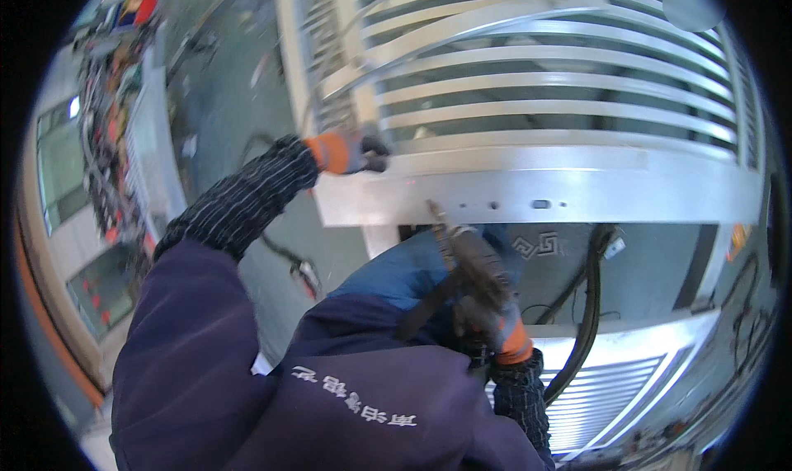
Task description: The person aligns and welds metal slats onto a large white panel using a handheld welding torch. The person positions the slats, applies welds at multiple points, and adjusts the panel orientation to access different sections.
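Observation:
My left hand (351, 152), in an orange and grey glove, is at the near left corner of a slatted silver metal frame (577, 186). Its fingers are curled closed; whatever may be inside them is hidden. Close to my body, my right hand (487, 322) wears a similar glove and is wrapped round a dark hand tool (477, 261). The tool has a slim brownish tip that points up at the frame's near rail, just left of its holes and slot. Motion blur hides the tool's exact kind.
A loose metal bar (487, 21) lies slantwise over the slats. Under the frame hangs a thick black hose (590, 298), beside a second slatted panel (610, 388) lower right. A cable with a red and black end (307, 275) lies on the green floor. Clutter (111, 141) lines the left side.

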Demonstrator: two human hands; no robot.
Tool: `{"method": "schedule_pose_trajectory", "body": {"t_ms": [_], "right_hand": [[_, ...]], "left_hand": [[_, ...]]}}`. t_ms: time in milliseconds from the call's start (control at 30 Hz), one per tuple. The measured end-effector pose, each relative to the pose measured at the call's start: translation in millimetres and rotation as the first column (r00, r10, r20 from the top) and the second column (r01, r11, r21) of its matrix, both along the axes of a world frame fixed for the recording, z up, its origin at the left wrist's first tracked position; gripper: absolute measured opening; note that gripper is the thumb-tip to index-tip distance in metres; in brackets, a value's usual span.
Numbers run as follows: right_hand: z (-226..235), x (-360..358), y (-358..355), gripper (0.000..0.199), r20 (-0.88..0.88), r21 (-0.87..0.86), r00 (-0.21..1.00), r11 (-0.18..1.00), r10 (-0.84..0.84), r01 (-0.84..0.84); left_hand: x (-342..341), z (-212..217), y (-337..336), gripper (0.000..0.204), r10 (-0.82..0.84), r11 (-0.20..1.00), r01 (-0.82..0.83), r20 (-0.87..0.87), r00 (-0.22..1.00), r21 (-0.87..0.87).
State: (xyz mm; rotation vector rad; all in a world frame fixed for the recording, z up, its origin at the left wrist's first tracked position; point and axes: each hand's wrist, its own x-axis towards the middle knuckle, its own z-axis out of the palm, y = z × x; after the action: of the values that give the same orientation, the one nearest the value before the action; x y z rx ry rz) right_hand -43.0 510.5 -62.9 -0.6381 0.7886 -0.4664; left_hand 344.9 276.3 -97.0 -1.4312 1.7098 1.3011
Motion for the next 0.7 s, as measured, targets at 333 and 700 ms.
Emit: {"method": "schedule_pose_trajectory", "body": {"t_ms": [333,700], "right_hand": [[-21.4,19.3,13.1,0.043,0.134,0.264,0.926,0.914,-0.352,0.309],[-29.6,58.5,40.2,0.045,0.166,0.373,0.767,0.760,-0.620,0.533]], "left_hand": [[-25.1,-13.9,-4.2,0.054,-0.058,0.996,0.067,-0.142,0.988,0.065],[-22.2,-25.2,-0.1,0.061,-0.231,0.972,0.234,-0.222,0.947,-0.013]]}}
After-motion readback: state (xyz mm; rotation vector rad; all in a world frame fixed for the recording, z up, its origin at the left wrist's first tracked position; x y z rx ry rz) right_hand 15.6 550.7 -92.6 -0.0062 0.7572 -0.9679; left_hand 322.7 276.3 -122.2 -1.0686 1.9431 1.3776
